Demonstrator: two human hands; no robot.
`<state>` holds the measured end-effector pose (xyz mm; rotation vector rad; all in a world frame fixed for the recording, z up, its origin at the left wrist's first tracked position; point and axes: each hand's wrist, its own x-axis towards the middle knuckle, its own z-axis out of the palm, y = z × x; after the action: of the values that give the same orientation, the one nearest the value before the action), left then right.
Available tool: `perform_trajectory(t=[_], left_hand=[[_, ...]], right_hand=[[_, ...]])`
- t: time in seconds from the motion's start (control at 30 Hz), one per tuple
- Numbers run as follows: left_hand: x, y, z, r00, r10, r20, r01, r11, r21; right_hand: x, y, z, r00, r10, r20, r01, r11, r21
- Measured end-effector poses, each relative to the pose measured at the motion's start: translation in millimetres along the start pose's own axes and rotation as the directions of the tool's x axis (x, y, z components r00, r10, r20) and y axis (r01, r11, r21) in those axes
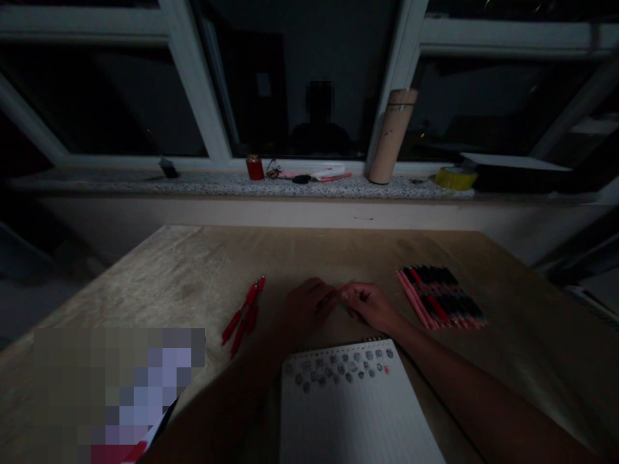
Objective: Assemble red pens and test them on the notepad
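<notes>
My left hand (305, 308) and my right hand (371, 305) meet above the top edge of a white spiral notepad (355, 409), both closed on one thin red pen (338, 291) held between them. The light is dim, so the fingers are hard to make out. On the notepad's top lines sit several small dark scribbled marks. Two or three red pens (244, 316) lie loose on the wooden table (193, 270) to the left of my left hand. To the right of my right hand lies a row of several red and black pens (440, 298).
A granite window sill (193, 183) runs behind the table, with a red can (255, 167), a leaning cardboard tube (393, 135), a yellow tape roll (455, 177) and small items. Dark windows stand above. A blurred patch covers the near left corner.
</notes>
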<state>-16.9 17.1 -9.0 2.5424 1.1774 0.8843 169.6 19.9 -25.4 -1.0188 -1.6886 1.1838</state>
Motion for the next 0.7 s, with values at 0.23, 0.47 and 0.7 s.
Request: perform_trajectory(t=[0.23, 0.47, 0.7], left_hand=[[1.2, 0.2, -1.6, 0.997, -0.057, -0.044, 0.053, 0.995, -0.082], [1.7, -5.8, 2.6, 0.976, -0.190, -0.110, 0.172, 0.973, -0.156], [1.3, -4.9, 2.4, 0.955, -0.242, -0.171, 0.199, 0.952, -0.233]], right_hand=[[0.1, -1.8, 2.5, 0.999, -0.028, 0.016, 0.029, 0.995, -0.098], [-0.1, -2.2, 3.4, 0.999, -0.037, 0.023, 0.040, 0.984, -0.172], [0.7, -1.1, 4.7, 0.997, -0.048, 0.055, 0.056, 0.985, -0.164]])
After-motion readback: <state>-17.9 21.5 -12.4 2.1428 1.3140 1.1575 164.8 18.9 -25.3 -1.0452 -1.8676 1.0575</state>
